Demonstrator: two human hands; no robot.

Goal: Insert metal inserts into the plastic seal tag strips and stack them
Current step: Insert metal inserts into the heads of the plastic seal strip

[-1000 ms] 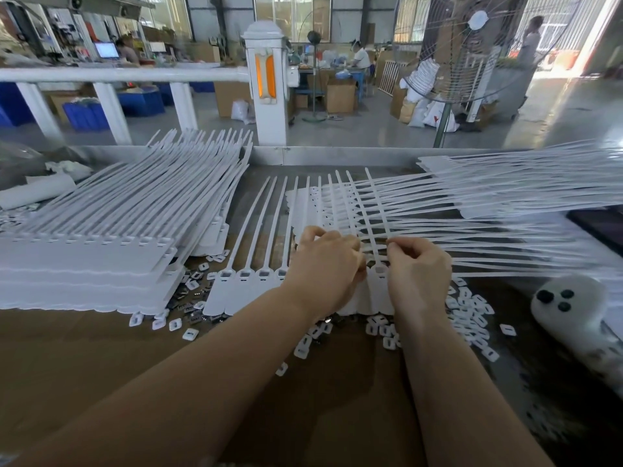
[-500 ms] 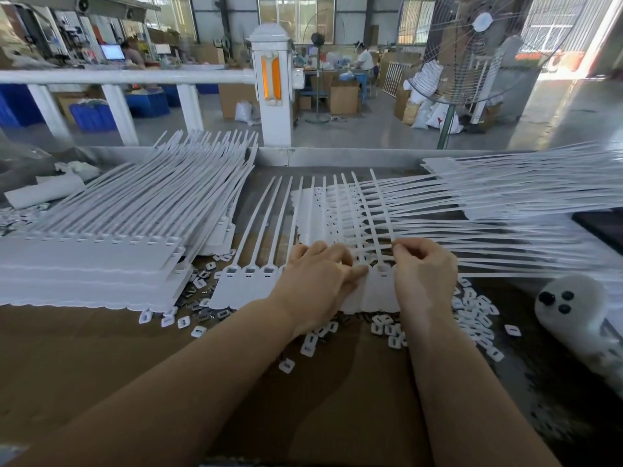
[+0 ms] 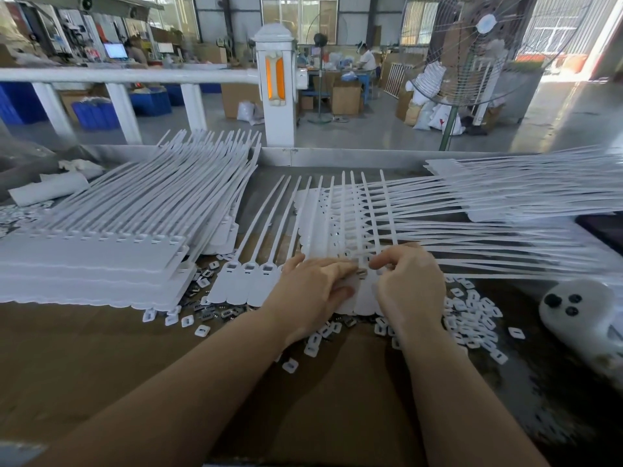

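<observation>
**Two hands on one strip, insert at the sockets**

Two hands work the same strip (image 3: 263, 281) in the head view, the only one there is. It lies flat on the table (image 3: 101, 348) in front of me, tag heads toward me, thin tails fanning away over a second strip that lies crosswise. My left hand (image 3: 312, 291) rests on the tag heads with its fingers laid nearly straight, pressing them down. My right hand (image 3: 409, 281) has its fingers curled, tips pinched near a small metal insert (image 3: 361, 272) at a socket; whether I grip the insert or the tag around it, I cannot tell.

I judge the strip light and floppy: the tails sag and tangle, so it should be held by the stiffer band of heads, never by the tails. The inserts look tiny and slick, best taken by fingertip at the edges. Loose ones (image 3: 472, 318) lie scattered beside my right hand. The finished stack (image 3: 91, 261) sits at my left.
</observation>
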